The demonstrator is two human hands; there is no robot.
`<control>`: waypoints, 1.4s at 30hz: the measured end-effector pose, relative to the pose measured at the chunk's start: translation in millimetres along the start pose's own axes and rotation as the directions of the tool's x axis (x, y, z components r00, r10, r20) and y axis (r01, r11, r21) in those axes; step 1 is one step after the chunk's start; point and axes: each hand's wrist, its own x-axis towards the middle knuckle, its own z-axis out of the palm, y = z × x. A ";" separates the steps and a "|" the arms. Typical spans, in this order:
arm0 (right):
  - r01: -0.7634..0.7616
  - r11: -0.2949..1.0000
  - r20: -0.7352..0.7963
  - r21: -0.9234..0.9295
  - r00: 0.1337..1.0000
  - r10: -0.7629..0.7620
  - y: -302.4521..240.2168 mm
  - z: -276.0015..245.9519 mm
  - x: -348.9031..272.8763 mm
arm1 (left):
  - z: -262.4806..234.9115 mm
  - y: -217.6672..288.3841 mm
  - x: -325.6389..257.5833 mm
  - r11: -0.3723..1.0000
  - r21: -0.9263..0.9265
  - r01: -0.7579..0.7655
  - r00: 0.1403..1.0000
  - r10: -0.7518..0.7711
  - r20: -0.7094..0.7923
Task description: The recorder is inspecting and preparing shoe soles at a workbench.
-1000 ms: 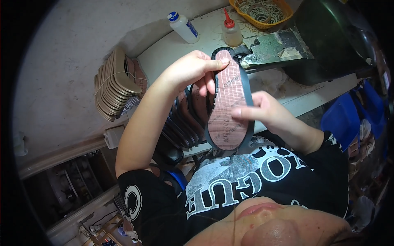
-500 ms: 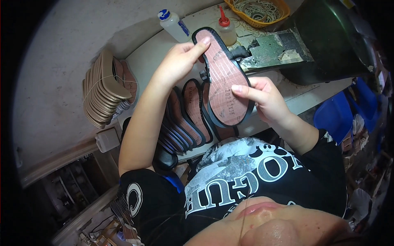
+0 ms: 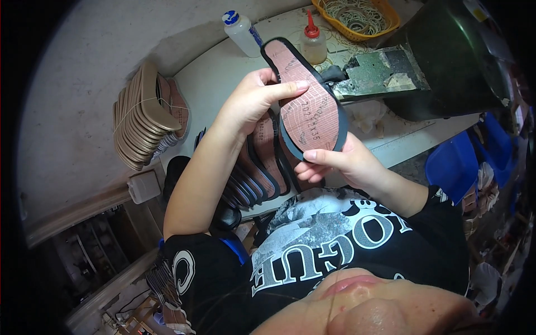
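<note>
A reddish-brown insole (image 3: 306,100) with a black rim is held up over the white bench (image 3: 223,78), patterned face toward the camera, toe end pointing up and to the left. The left hand (image 3: 254,100) is closed on its left edge near the middle, thumb laid flat across the face; the right hand (image 3: 340,162) is clamped on the heel end from below, thumb on the rim and fingers curled behind. Compared with half a second ago, the insole is seen lifted a little higher and turned slightly, so that its toe now reaches up between the white bottle (image 3: 241,32) and the red-capped bottle (image 3: 313,43); the left thumb has been shifted from the toe end down toward the middle. A row of like insoles (image 3: 259,162) is seen lying overlapped on the bench just under the hands, unchanged. A tied bundle of tan soles (image 3: 144,114) is stood on edge at the bench's left end, well apart from the hands. An orange basket (image 3: 391,19) of rubber bands is set at the far edge, beside a dark machine (image 3: 446,61).
</note>
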 end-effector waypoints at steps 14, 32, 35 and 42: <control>0.172 0.965 -0.086 0.199 0.984 -0.158 -13.1 3.1 21.4 | -40.4 20.5 40.1 0.945 0.294 -0.145 0.955 0.055 0.293; 0.218 0.976 -0.148 0.022 0.966 -0.212 -23.4 0.3 25.9 | -46.2 6.9 7.4 0.910 0.414 -0.027 0.977 -0.063 0.202; 0.199 0.980 -0.109 0.029 0.975 -0.194 -25.4 -3.6 25.3 | -36.7 10.6 -3.7 0.947 0.318 0.049 0.966 -0.126 0.226; 0.144 0.985 0.038 -0.091 0.989 -0.141 -8.5 -2.2 14.2 | -9.5 24.3 -23.5 0.899 0.405 0.166 0.966 -0.231 0.117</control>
